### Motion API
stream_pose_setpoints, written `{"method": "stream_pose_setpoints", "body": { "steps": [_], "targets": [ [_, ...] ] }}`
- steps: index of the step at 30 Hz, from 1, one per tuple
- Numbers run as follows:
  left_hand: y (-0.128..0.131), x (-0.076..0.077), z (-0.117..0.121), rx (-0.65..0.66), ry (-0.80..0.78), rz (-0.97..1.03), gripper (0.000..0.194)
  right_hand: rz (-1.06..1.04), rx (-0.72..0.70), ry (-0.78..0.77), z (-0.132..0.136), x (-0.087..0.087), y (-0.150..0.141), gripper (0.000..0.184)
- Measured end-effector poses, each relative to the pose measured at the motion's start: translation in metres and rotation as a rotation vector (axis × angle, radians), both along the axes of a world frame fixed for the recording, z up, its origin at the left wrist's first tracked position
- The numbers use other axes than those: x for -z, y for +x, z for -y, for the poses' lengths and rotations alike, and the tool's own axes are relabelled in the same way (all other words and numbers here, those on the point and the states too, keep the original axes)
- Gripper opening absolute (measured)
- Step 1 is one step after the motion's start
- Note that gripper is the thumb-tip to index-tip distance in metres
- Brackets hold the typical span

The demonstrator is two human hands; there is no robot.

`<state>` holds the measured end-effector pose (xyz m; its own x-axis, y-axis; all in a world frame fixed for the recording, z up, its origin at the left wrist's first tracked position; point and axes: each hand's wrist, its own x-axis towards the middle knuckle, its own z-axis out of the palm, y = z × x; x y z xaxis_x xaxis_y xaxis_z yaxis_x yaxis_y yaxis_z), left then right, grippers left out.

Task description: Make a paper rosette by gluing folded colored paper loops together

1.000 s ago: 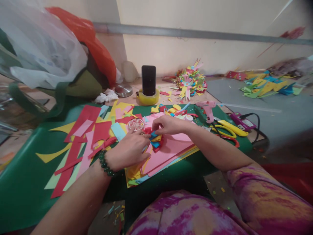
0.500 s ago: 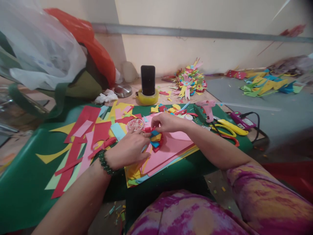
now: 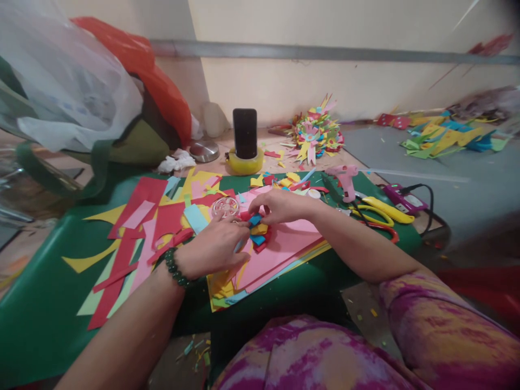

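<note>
A small paper craft piece (image 3: 259,239) with folded blue, yellow and red paper loops lies on a stack of pink paper sheets (image 3: 284,244). My left hand (image 3: 221,241), a dark green bead bracelet at its wrist, holds the piece from the left, its fingertips at the loops and its thumb lower down. From the upper right, my right hand (image 3: 280,207) pinches at a blue paper loop (image 3: 255,219) on the piece. The fingers partly cover the craft piece. Just beyond my left fingers lies a clear round openwork disc (image 3: 226,207).
Red, pink and yellow paper strips (image 3: 134,227) spread over the green mat (image 3: 49,292) at left. A pink glue gun (image 3: 344,181), yellow-handled scissors (image 3: 377,214) and a purple charger (image 3: 406,199) lie right. Behind stand a phone (image 3: 245,132) in a tape roll (image 3: 246,162) and a paper-flower bundle (image 3: 317,132).
My right hand has shifted very slightly left and down at the blue loop. The left hand stays at the craft piece; the view has moved a little.
</note>
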<state>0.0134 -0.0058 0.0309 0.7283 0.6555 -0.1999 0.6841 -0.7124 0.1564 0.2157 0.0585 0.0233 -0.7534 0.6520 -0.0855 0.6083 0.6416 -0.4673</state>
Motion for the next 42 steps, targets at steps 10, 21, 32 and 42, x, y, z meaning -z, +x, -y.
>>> {"method": "stream_pose_setpoints", "body": {
  "steps": [10,21,32,42],
  "targets": [
    [0.0,0.003,0.001,-0.01,0.013,0.019,0.015,0.05,-0.076,0.116,0.004,-0.006,-0.001,0.03],
    [0.001,0.005,0.001,0.009,0.047,0.016,0.022,0.191,-0.049,0.148,0.008,-0.006,-0.003,0.031],
    [0.005,0.003,-0.001,-0.001,0.039,0.024,0.013,0.044,-0.055,0.162,0.008,-0.01,0.005,0.038],
    [0.009,-0.003,0.001,0.001,0.028,-0.044,0.01,0.052,-0.107,0.274,0.003,-0.004,0.006,0.047]
  ]
}}
